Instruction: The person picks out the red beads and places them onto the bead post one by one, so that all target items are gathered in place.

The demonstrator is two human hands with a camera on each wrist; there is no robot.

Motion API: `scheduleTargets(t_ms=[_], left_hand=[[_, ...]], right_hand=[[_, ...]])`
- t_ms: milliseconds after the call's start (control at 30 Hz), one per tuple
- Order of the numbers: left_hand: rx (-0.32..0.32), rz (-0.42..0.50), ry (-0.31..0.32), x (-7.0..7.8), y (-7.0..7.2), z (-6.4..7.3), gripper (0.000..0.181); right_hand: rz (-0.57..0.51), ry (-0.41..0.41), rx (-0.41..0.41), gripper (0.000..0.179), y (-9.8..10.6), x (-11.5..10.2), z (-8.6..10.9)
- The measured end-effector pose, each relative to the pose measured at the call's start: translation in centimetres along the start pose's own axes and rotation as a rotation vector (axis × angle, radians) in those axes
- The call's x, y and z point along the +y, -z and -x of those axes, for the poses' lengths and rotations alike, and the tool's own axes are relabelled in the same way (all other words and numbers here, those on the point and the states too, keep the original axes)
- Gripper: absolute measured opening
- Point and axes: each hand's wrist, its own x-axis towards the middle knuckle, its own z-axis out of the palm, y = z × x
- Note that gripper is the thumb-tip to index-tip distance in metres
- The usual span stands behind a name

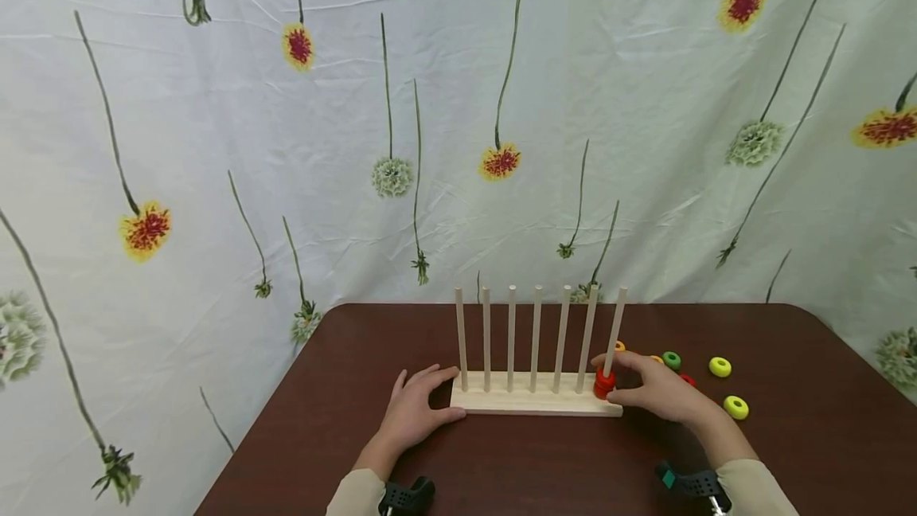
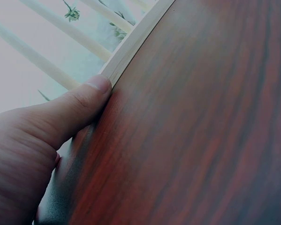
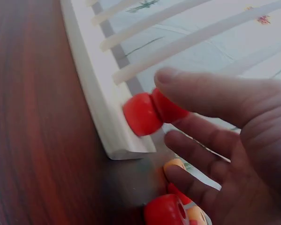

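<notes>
A pale wooden peg rack (image 1: pixel 533 400) with several upright pegs stands on the dark table. My left hand (image 1: pixel 415 412) grips its left end, the thumb on the front edge and the fingers toward the back. In the left wrist view the thumb (image 2: pixel 79 103) presses the rack's edge; the other fingers are mostly hidden. Two red beads (image 3: pixel 142 114) sit one above the other on the rightmost peg. My right hand (image 1: pixel 662 388) pinches the upper red bead (image 3: pixel 168 107) between thumb and index finger, its other fingers loosely bent.
Loose beads lie right of the rack: yellow beads (image 1: pixel 735 407) farthest right, a green bead (image 1: pixel 671 360), and red and orange ones partly behind the right hand. A flower-print cloth (image 1: pixel 458 102) hangs behind the table (image 1: pixel 530 468).
</notes>
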Motion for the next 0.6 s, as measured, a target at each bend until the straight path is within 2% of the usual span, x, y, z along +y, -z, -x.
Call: scheduleTargets(t_ms=[100,200,300,467,600], left_hand=[[-0.001,-0.002,-0.001,0.13,0.07,-0.04,0.069],[0.0,-0.002,-0.001,0.28,0.13,-0.02,0.069],[0.003,0.0,-0.002,0.42,0.19,0.04,0.069],[0.004,0.007,0.002,0.49,0.24,0.1,0.068],[0.007,-0.001,0.005,0.34,0.17,0.07,0.068]], right_hand=[[-0.019,0.039,-0.02,0.044,0.49,0.05,0.3],[-0.025,0.074,0.001,0.041,0.71,0.27,0.53],[-0.005,0.058,0.088,0.039,0.54,0.4,0.53],[0.104,-0.06,0.299,0.037,0.05,0.42,0.46],[0.143,-0.115,0.392,0.038,-0.02,0.68,0.47]])
